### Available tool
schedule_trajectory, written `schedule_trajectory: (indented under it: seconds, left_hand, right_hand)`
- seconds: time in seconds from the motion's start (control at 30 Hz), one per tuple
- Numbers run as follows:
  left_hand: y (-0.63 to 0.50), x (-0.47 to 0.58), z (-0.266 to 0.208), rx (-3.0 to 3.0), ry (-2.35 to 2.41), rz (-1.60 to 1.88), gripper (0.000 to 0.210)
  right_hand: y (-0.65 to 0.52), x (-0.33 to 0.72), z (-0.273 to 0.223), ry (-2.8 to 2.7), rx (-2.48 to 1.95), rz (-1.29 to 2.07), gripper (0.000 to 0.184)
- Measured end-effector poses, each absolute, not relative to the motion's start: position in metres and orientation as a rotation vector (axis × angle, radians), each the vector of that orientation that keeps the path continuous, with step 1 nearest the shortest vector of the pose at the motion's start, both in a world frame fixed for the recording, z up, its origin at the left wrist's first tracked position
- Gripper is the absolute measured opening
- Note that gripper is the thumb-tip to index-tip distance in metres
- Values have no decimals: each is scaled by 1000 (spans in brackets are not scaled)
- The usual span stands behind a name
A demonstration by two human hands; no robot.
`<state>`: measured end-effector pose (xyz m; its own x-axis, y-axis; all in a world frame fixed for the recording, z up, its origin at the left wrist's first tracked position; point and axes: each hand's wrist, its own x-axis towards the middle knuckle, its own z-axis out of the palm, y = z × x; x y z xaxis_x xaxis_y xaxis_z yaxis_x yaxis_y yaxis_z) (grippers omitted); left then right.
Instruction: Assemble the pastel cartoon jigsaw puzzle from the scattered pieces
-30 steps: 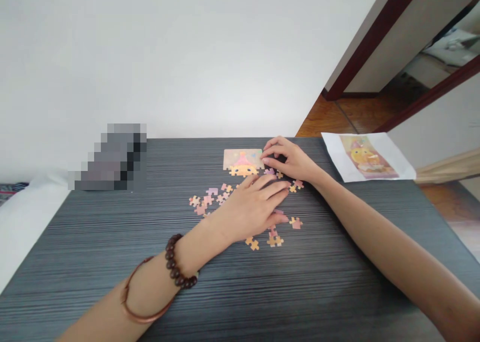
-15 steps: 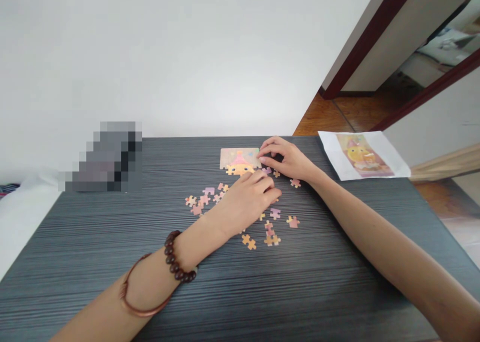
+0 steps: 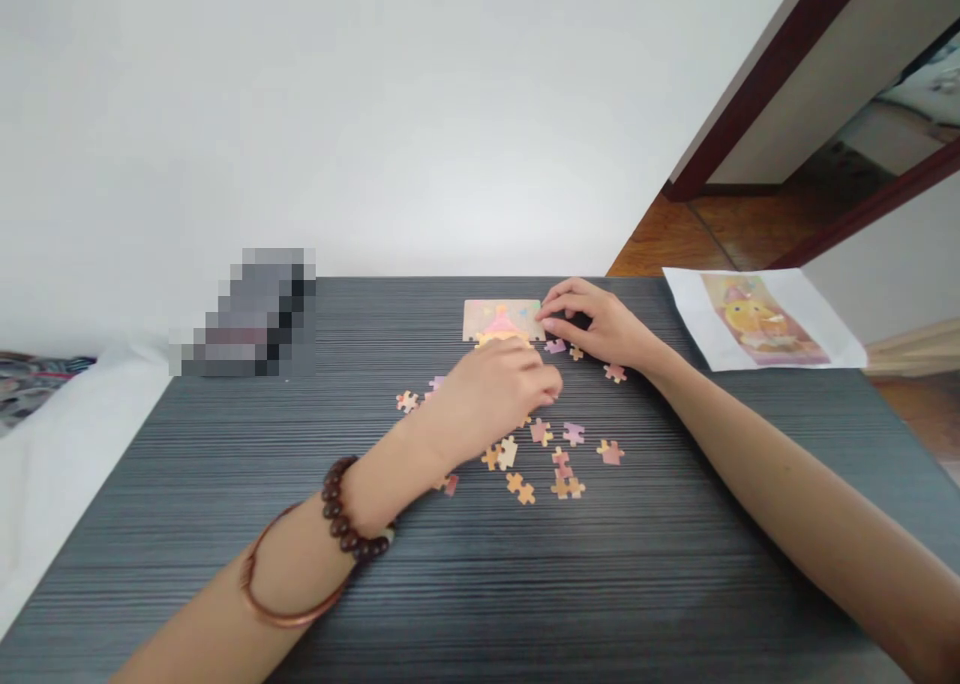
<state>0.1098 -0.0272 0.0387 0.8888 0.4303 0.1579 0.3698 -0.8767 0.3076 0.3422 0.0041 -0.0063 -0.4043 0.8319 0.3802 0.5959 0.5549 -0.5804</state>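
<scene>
White wall (image 3: 450, 114) behind, dark striped table (image 3: 600, 594) in front, and there was the joined puzzle (image 3: 480, 321), near the table's far edge. Half a second earlier its yellow strip and painted eyes showed; now the left hand (image 3: 504, 389) had shifted across and covered most of that lower edge. Its fingers, spread a second back, were curled close together, and whether they pinched a piece, you couldn't tell. More loose pieces (image 3: 541, 432) had come into sight just beside it, a cream one among them. Across from it, the right hand (image 3: 596, 326) had hardly budged, thumb and fingers apart, tips at the puzzle's right edge. Beyond that forearm the printed sheet (image 3: 772, 324) lay as before.
</scene>
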Motion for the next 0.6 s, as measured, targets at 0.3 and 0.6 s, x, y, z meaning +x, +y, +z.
schedule_trajectory:
  seconds: [0.3,0.6]
  left_hand:
    - [23,61,63,2454,1115,117,21]
    - [26,55,69,2395,1149,112,16]
  right_hand:
    - [3,342,-6,-2137,-1173,483,18]
    - [4,343,-7,-2148,-1183,471,19]
